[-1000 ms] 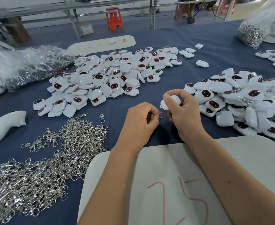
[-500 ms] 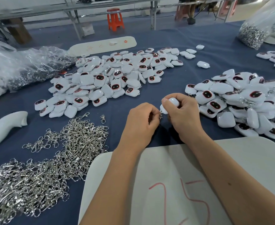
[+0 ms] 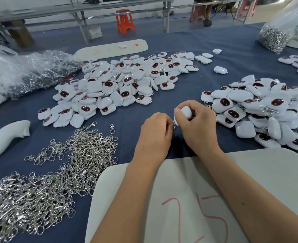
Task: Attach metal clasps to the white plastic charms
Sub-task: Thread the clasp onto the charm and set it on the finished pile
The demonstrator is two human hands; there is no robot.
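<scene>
Right hand (image 3: 197, 123) grips charm (image 3: 186, 112); left hand (image 3: 155, 130) pinches clasp (image 3: 174, 126) beside it — I'd say slick, light, hold by edges.

- Our right hand (image 3: 197, 127) now curls further over the white charm (image 3: 186, 111), hiding more of it than before.
- Our left hand (image 3: 156, 133) presses the clasp (image 3: 174, 126) closer against it.

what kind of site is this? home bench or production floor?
Likely a small assembly workshop. Charms lie in bulk piles on a long cloth-covered table, loose clasps in a heap, more in bags. Both hands, left and right, work one charm.
</scene>
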